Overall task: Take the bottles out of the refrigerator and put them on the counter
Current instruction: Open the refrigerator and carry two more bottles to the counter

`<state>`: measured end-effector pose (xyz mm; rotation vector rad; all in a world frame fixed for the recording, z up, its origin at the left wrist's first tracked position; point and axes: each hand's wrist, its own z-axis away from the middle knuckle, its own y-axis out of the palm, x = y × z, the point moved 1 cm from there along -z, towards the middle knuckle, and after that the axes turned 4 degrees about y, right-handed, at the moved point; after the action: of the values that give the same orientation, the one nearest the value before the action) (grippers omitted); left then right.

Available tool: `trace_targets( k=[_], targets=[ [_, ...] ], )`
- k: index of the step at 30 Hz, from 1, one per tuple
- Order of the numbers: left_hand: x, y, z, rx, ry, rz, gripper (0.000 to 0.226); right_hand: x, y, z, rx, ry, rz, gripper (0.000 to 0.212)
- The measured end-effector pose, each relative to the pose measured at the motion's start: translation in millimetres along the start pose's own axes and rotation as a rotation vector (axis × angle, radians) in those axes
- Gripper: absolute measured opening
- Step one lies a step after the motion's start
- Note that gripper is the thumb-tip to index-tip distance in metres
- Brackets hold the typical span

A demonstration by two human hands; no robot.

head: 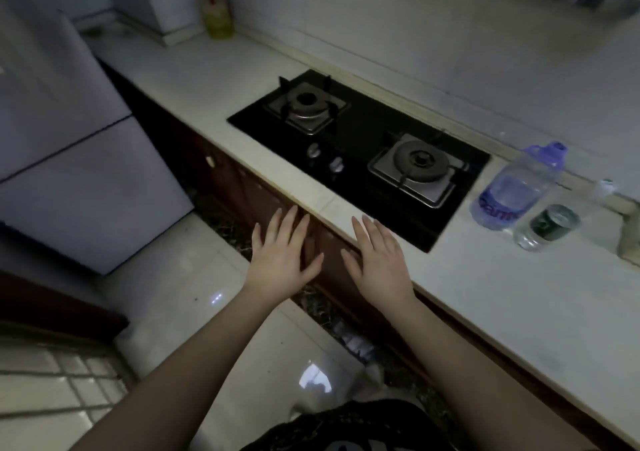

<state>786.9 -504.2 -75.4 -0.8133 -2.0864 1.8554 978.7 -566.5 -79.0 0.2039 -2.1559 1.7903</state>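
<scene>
head: clear purple-capped bottle (516, 187) on counter (485, 277)

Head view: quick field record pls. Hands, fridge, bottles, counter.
left hand: open, empty, fingers spread
right hand: open, empty, at counter edge
fridge: doors closed, left of the hands
big bottle: upright on counter, right of stove
small bottle: on counter beside big bottle

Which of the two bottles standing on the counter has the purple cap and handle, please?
The large water bottle nearest the stove; the smaller bottle beside it has a dark green label instead.
</scene>
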Motion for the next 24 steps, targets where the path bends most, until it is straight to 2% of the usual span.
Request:
trace_targets(
  k=[9,24],
  targets=[
    [120,-81,51,-0.151,-0.391,-0.048,0.081,135,12,-65,0.098,-0.35,-0.043,0.064],
    [230,-160,45,-0.273,-0.69,-0.242,0.075,298,32,-201,0.164,-0.748,-0.133,0.065]
  ],
)
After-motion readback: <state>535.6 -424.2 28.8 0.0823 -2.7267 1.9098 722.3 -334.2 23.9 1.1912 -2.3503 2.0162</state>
